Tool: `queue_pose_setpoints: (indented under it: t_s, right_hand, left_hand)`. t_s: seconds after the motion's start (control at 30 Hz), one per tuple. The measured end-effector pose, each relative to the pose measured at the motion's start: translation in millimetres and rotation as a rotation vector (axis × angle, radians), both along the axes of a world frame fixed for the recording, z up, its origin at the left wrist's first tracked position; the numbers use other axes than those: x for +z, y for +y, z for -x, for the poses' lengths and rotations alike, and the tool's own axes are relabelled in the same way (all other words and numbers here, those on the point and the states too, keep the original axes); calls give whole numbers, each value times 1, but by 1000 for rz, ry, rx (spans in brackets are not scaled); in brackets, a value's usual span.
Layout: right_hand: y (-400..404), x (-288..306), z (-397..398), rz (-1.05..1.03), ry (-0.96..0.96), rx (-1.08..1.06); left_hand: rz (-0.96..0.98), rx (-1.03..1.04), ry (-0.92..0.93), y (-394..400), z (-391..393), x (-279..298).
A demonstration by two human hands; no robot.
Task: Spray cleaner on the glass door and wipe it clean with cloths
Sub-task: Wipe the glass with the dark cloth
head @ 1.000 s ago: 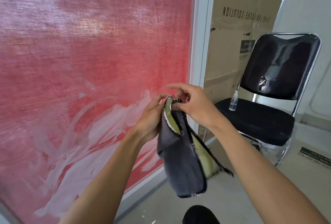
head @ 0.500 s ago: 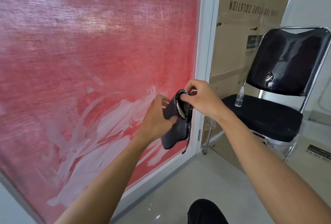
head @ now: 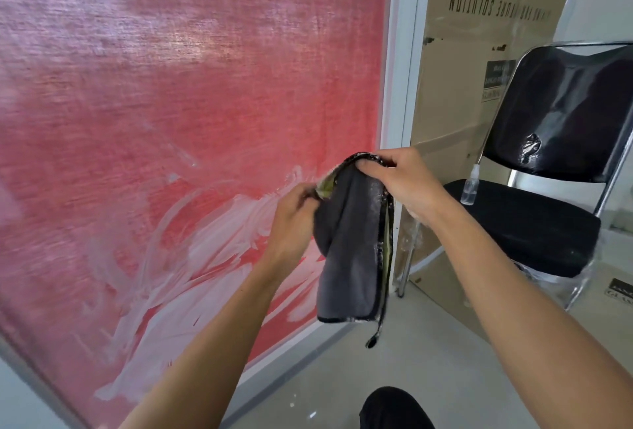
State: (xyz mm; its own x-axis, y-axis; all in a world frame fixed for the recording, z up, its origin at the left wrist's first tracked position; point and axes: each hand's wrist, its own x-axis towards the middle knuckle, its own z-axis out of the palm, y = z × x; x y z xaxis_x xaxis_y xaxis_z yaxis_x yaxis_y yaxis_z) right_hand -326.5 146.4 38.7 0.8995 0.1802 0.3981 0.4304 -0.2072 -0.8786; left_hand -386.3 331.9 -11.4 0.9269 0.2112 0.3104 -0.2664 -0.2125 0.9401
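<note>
Head view: both hands hold a grey cloth [head: 346, 243] up in front of the glass door [head: 171, 120]; left hand [head: 294, 219] pinches its top-left edge, right hand [head: 404, 182] grips the top fold, rest hangs down. Door has white smears low down. Spray bottle [head: 470, 185] stands upright on black chair [head: 534, 223], right of the hands.

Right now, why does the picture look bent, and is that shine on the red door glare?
Head view: the wide lens bows the door frame and tilts the chair; a pale sheen of glare washes the glass door near the top; the cloth looks sharp.
</note>
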Motion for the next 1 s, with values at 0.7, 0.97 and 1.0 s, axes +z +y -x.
queue_pose_setpoints:
  t_s: [0.7,0.97,1.0]
  right_hand:
    - [18,-67,-52,-503,421,300]
    - [1,-88,-86,-52,240,-39]
    - [0,-89,-88,-66,251,-79]
  left_hand:
    - [187,-160,359,30,-59,1]
    - [-4,-182,489,20,-94,-5]
    - [55,-241,564,20,-98,-4]
